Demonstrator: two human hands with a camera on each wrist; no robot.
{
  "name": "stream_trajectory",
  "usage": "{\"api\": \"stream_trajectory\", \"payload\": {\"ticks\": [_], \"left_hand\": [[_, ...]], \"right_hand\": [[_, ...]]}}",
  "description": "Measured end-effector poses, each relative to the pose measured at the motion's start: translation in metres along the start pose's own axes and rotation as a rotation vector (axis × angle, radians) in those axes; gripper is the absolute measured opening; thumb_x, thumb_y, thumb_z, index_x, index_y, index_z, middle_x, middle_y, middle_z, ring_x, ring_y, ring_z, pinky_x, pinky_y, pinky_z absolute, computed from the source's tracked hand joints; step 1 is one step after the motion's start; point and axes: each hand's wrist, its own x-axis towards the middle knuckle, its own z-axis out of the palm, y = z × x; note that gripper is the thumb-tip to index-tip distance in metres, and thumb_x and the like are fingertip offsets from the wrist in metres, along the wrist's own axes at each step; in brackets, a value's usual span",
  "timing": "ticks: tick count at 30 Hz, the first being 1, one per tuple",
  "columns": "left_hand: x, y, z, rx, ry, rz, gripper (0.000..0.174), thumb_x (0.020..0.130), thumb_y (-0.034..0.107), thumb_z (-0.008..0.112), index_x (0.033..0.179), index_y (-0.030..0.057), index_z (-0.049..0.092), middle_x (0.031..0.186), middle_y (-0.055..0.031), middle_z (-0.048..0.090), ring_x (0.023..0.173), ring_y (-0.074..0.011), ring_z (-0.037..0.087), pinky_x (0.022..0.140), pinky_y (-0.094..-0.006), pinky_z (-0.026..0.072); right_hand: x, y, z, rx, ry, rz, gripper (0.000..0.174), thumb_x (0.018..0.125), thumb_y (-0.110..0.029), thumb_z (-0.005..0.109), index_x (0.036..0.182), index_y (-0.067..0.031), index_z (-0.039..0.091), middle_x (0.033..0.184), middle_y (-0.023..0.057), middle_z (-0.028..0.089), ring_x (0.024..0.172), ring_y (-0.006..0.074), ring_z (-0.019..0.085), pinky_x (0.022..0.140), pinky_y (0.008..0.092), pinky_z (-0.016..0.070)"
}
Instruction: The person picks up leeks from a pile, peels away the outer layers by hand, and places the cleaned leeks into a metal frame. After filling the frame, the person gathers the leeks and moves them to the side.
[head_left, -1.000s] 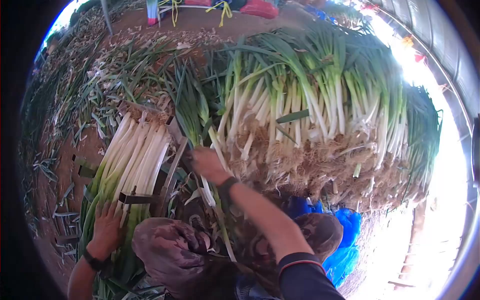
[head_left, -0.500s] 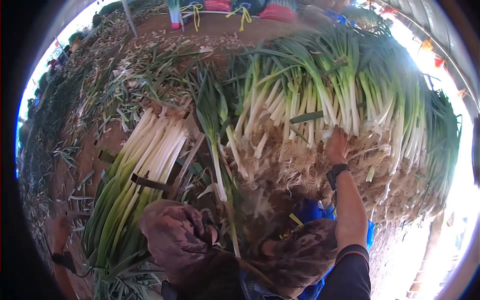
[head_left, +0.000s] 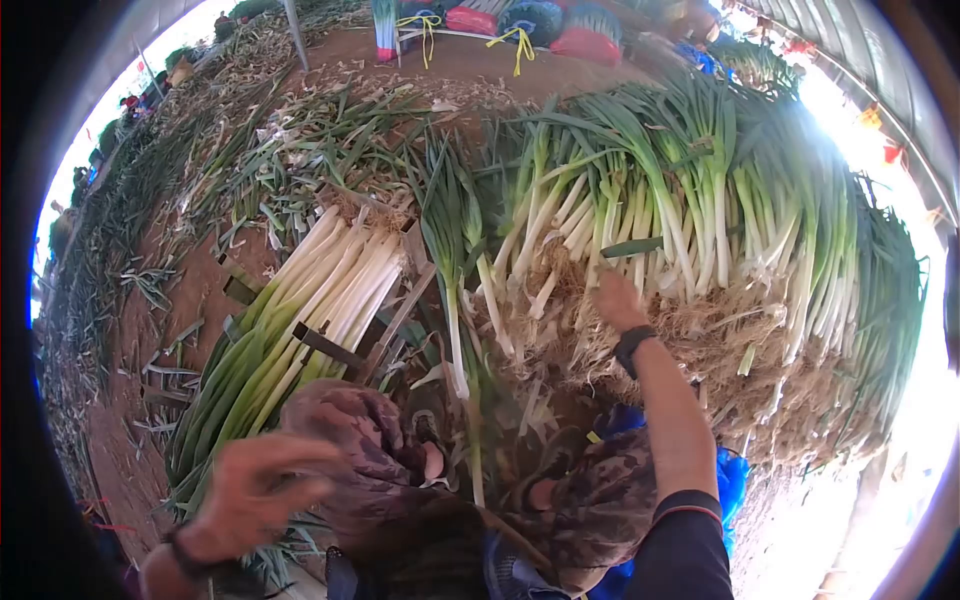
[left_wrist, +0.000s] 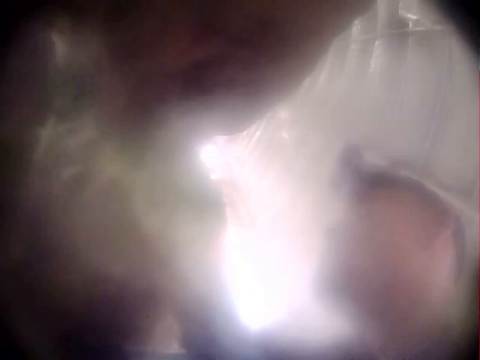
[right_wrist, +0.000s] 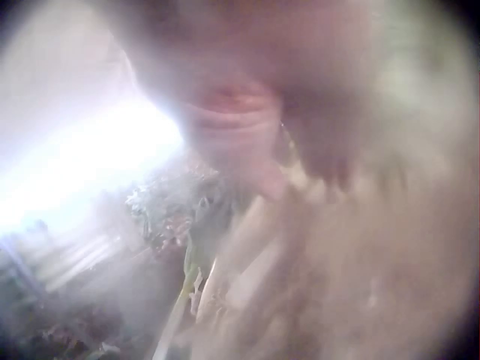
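Note:
A long heap of large green onions (head_left: 715, 215) lies at the right in the head view, their tangled roots (head_left: 720, 325) toward me. My right hand (head_left: 617, 302) reaches in at the root ends on the heap's left side. The right wrist view blurs its thumb and fingertips beside a pale stalk (right_wrist: 255, 274); I cannot tell whether they grip it. My left hand (head_left: 255, 490), blurred, hovers near my knee with loosely bent, parted fingers and holds nothing. Left of my knees, a bundle of cleaned green onions (head_left: 325, 290) rests in a metal frame (head_left: 330, 347).
Loose green onions (head_left: 455, 330) lie between the frame and the heap. Cut leaves (head_left: 270, 190) litter the soil at the left and back. Blue plastic (head_left: 730, 490) lies by my right knee (head_left: 610, 490). Bagged bundles with yellow ties (head_left: 515, 45) stand at the back.
My right hand went from the loose stalks near the frame to the heap, then shifted left along its roots. My left hand left the bundle, swung outward, and came back toward my knee.

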Motion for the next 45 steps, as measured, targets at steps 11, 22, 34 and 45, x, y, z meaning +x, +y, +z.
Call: {"api": "stream_trajectory", "payload": {"ticks": [11, 22, 34, 45], "left_hand": [[0.232, 0.018, 0.072, -0.954, 0.381, 0.302, 0.024, 0.094, 0.003, 0.063, 0.118, -0.0010, 0.065, 0.113, -0.0134, 0.070, 0.104, -0.0232, 0.068, 0.096, -0.0376, 0.0540], [0.289, -0.005, 0.082, -0.483, 0.467, 0.367, 0.023, 0.081, -0.007, 0.066, 0.104, -0.0008, 0.066, 0.100, -0.0194, 0.068, 0.091, -0.0353, 0.069, 0.078, -0.0373, 0.0558], [0.296, -0.014, 0.092, 0.022, 0.052, 0.303, 0.013, 0.076, 0.009, 0.064, 0.087, 0.0059, 0.057, 0.080, -0.0103, 0.059, 0.078, -0.0289, 0.063, 0.071, -0.0379, 0.0492], [0.290, -0.014, 0.135, -0.297, 0.055, 0.320, 0.064, 0.086, 0.020, 0.070, 0.135, -0.0017, 0.036, 0.101, -0.0192, 0.063, 0.087, -0.0364, 0.066, 0.081, -0.0423, 0.0533]], "right_hand": [[0.067, -0.087, 0.030, 0.188, -0.071, 0.192, 0.059, 0.086, -0.024, 0.061, 0.138, -0.0022, 0.044, 0.120, 0.0266, 0.061, 0.108, 0.0449, 0.060, 0.093, 0.0503, 0.0491], [0.214, -0.080, 0.122, -0.118, 0.081, 0.466, 0.112, 0.073, -0.031, 0.082, 0.154, 0.0021, 0.013, 0.154, 0.0263, 0.028, 0.135, 0.0409, 0.041, 0.109, 0.0452, 0.0403], [0.212, 0.011, 0.007, 0.920, -0.221, 0.403, 0.038, 0.081, -0.029, 0.070, 0.105, -0.0002, 0.067, 0.088, 0.0053, 0.062, 0.081, 0.0122, 0.058, 0.070, 0.0254, 0.0466], [0.026, -0.159, -0.080, 0.745, -0.380, 0.296, 0.059, 0.095, -0.035, 0.062, 0.136, 0.0020, 0.040, 0.097, 0.0050, 0.061, 0.085, 0.0107, 0.059, 0.071, 0.0241, 0.0497]]}}
